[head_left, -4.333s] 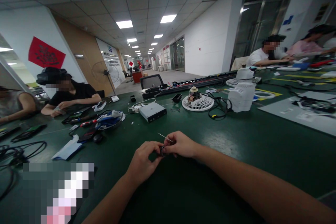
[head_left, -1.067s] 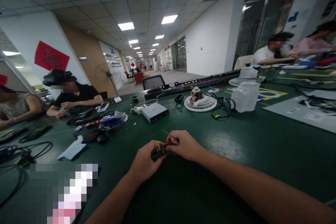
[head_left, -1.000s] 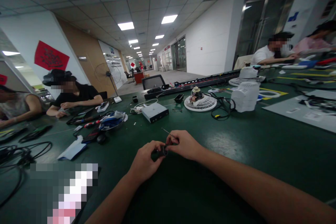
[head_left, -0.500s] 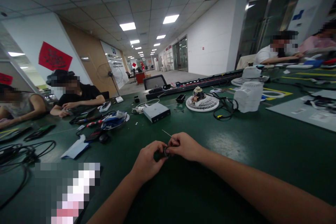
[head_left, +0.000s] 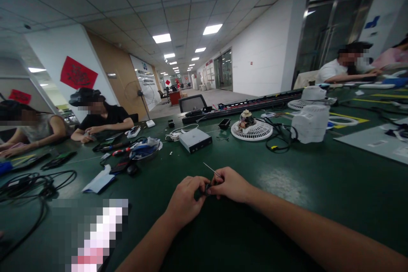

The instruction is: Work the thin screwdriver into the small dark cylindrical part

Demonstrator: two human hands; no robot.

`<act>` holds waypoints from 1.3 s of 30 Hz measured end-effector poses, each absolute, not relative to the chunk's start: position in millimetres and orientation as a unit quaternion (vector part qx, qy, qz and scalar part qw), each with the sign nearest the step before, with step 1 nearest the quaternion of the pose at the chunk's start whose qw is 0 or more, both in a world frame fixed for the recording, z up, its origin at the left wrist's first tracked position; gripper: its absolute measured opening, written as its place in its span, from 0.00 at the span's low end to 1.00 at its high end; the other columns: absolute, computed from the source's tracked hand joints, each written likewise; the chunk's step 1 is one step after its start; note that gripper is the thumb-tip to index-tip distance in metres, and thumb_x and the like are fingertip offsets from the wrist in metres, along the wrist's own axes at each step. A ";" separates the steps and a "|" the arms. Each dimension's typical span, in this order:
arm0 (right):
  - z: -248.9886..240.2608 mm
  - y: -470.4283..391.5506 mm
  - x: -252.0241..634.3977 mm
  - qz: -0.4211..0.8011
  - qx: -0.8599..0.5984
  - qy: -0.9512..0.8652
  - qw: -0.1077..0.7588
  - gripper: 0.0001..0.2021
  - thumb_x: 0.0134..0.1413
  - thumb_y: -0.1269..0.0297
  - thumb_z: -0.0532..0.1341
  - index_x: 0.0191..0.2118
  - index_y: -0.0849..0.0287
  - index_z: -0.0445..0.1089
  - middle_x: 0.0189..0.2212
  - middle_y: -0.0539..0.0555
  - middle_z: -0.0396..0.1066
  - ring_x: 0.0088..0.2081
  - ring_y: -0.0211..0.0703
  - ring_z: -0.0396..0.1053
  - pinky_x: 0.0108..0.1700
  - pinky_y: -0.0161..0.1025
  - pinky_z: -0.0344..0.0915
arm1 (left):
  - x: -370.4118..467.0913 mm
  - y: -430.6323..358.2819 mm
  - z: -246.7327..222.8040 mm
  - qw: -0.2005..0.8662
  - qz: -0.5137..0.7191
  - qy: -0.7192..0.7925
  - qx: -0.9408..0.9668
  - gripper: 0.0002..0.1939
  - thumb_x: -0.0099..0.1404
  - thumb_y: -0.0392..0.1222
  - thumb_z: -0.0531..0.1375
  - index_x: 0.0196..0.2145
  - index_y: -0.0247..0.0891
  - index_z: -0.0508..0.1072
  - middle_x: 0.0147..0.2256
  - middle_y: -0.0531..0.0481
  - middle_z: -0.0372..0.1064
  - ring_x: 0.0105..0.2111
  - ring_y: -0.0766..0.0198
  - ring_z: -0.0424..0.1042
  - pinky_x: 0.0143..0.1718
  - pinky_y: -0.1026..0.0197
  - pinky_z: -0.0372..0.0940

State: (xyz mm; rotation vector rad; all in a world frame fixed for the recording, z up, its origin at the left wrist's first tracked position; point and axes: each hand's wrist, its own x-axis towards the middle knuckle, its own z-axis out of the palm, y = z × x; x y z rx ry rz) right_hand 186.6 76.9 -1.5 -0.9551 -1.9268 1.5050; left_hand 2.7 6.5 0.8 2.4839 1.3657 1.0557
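Observation:
Near the middle of the green table, my left hand (head_left: 188, 197) pinches a small dark round part (head_left: 208, 188) between thumb and fingers. My right hand (head_left: 232, 185) is closed around a thin metal rod (head_left: 211, 169), whose free end points up and to the left. The right fingertips also touch the round part, so both hands meet at it. What the part is cannot be made out. Beyond the hands lies a silver and black drive box (head_left: 195, 139).
A white fan grille with a motor (head_left: 251, 129) and a white housing (head_left: 310, 124) stand at the back right, with black cables between. At left are a blue cloth bundle (head_left: 143, 148), a light blue cloth (head_left: 99, 179) and coiled cables (head_left: 41, 185). People sit across the table.
The whole view has shifted, so things appear slightly further right and lower. Both hands remain together at the round part, with the rod still in my right hand.

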 end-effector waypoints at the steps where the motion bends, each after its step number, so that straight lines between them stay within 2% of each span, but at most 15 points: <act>1: -1.0 76.5 187.1 0.528 -0.365 -0.724 0.254 0.17 0.37 0.66 0.68 0.21 0.58 0.55 0.20 0.45 0.67 0.23 0.36 0.67 0.23 0.31 0.57 | 2.9 6.6 0.3 0.058 0.342 0.449 0.823 0.15 0.53 0.23 0.59 0.31 0.42 0.62 0.42 0.53 0.75 0.41 0.60 0.72 0.43 0.57 0.65; 5: -2.8 75.4 187.6 0.470 -0.383 -0.757 0.243 0.17 0.37 0.69 0.67 0.21 0.57 0.54 0.17 0.44 0.64 0.22 0.37 0.67 0.21 0.30 0.55 | 3.5 6.8 -0.2 0.066 0.319 0.451 0.831 0.17 0.51 0.22 0.60 0.31 0.42 0.63 0.42 0.54 0.75 0.42 0.61 0.72 0.43 0.57 0.66; 10: -1.6 75.5 186.3 0.494 -0.352 -0.759 0.239 0.12 0.49 0.62 0.63 0.24 0.58 0.58 0.19 0.45 0.63 0.23 0.36 0.67 0.23 0.31 0.57 | 3.6 8.0 2.7 0.091 0.360 0.479 0.795 0.11 0.56 0.28 0.60 0.28 0.42 0.62 0.43 0.52 0.76 0.43 0.60 0.74 0.44 0.56 0.67; 14: 11.7 77.2 195.3 0.354 -0.384 -0.810 0.268 0.10 0.55 0.57 0.60 0.32 0.60 0.68 0.26 0.51 0.70 0.27 0.39 0.67 0.27 0.34 0.59 | 0.2 12.2 3.3 0.109 0.393 0.519 0.751 0.11 0.58 0.32 0.61 0.28 0.42 0.61 0.43 0.50 0.77 0.44 0.58 0.75 0.46 0.53 0.69; 16: 17.9 79.0 202.7 0.250 -0.393 -0.840 0.278 0.10 0.56 0.60 0.59 0.41 0.59 0.70 0.32 0.53 0.74 0.32 0.42 0.69 0.33 0.36 0.61 | -3.0 14.7 2.9 0.111 0.406 0.541 0.728 0.11 0.57 0.33 0.62 0.28 0.42 0.61 0.42 0.49 0.77 0.44 0.57 0.76 0.46 0.52 0.69; 18: 21.6 81.1 209.1 0.181 -0.374 -0.871 0.261 0.11 0.57 0.65 0.57 0.46 0.56 0.70 0.35 0.53 0.75 0.35 0.43 0.70 0.36 0.37 0.62 | -6.3 16.4 2.7 0.105 0.412 0.563 0.709 0.11 0.57 0.34 0.62 0.28 0.42 0.60 0.42 0.48 0.77 0.43 0.56 0.76 0.45 0.51 0.70; 21: 22.0 83.8 212.7 0.160 -0.313 -0.904 0.242 0.12 0.58 0.70 0.55 0.45 0.55 0.73 0.38 0.52 0.76 0.38 0.42 0.72 0.40 0.37 0.63 | -9.5 17.0 3.0 0.092 0.407 0.583 0.697 0.10 0.58 0.35 0.61 0.29 0.42 0.61 0.41 0.48 0.77 0.42 0.57 0.76 0.43 0.52 0.70; 28: 18.7 81.4 205.7 0.121 -0.279 -0.926 0.224 0.14 0.59 0.70 0.56 0.46 0.55 0.75 0.40 0.54 0.77 0.42 0.45 0.71 0.45 0.40 0.63 | -6.4 13.3 4.1 0.117 0.373 0.557 0.733 0.09 0.56 0.32 0.61 0.30 0.42 0.62 0.41 0.48 0.77 0.43 0.56 0.76 0.44 0.52 0.71; 34: 22.4 77.2 207.0 0.136 -0.272 -0.927 0.221 0.13 0.56 0.70 0.57 0.43 0.54 0.77 0.38 0.53 0.77 0.39 0.44 0.72 0.43 0.39 0.63 | -5.6 13.1 2.0 0.116 0.364 0.557 0.738 0.11 0.55 0.31 0.60 0.30 0.42 0.61 0.42 0.47 0.77 0.44 0.55 0.76 0.44 0.51 0.70; 39: 20.1 78.4 207.0 0.127 -0.324 -0.909 0.228 0.13 0.55 0.69 0.57 0.41 0.54 0.78 0.37 0.53 0.78 0.38 0.45 0.72 0.41 0.39 0.63 | -5.6 12.7 0.5 0.111 0.345 0.552 0.751 0.11 0.55 0.30 0.60 0.30 0.42 0.62 0.42 0.49 0.77 0.44 0.56 0.75 0.44 0.51 0.69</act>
